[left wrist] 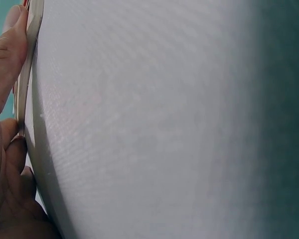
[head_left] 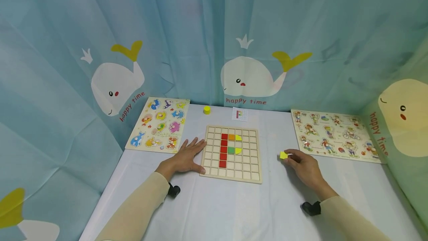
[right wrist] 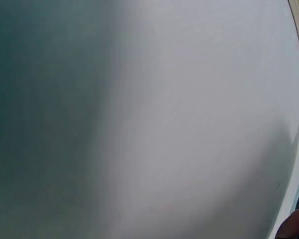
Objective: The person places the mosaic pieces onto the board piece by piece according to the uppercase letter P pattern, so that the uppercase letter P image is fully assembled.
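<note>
A wooden grid board [head_left: 242, 163] lies mid-table in the head view. Several red squares [head_left: 223, 150] run down one column; right of them sit an orange square [head_left: 232, 137], a green square [head_left: 231, 150] and two yellow rounded pieces [head_left: 238, 151]. My left hand [head_left: 185, 157], fingers spread, rests at the board's left edge; its thumb [left wrist: 7, 64] touches the rim [left wrist: 29, 74] in the left wrist view. Right of the board, my right hand [head_left: 305, 168] pinches a small yellow block [head_left: 283, 155] between thumb and fingertips. The right wrist view shows only fingertips [right wrist: 291, 226] at its corner.
A yellow cylinder [head_left: 207, 110] and a small pattern card [head_left: 239, 114] lie behind the board. A sea-animal puzzle [head_left: 157, 124] is at the left, a sports-figure puzzle [head_left: 337, 133] at the right. A blue whale-print curtain [head_left: 187, 47] closes off the back and sides.
</note>
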Demonstrator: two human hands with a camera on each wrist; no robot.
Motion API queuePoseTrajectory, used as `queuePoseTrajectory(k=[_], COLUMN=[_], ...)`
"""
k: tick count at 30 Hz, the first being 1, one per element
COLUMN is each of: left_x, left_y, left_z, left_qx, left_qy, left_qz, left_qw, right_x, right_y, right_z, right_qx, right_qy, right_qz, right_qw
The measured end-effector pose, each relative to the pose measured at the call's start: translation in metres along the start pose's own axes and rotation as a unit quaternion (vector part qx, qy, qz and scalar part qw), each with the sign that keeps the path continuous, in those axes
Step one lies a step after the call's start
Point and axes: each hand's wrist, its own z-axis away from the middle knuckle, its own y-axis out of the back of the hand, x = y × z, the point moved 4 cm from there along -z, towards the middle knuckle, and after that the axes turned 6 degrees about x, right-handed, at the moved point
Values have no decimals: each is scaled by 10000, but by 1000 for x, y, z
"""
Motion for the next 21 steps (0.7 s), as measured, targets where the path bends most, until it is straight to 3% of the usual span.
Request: queuePoseTrajectory(k=[8,21], left_x=[1,2], left_y=[-1,0], left_z=[-1,0], left_qx=[1,-78], left_qy=[51,82], left_qz=[-5,-27], left_qw=[10000,9999], right_x=[-21,-71], right_y=[-15,-43], right_z=[-13,-38], right_qx=[357,341], right_qy=[94,151], right_qz=[-302,-896], right_qw=[9989,9953])
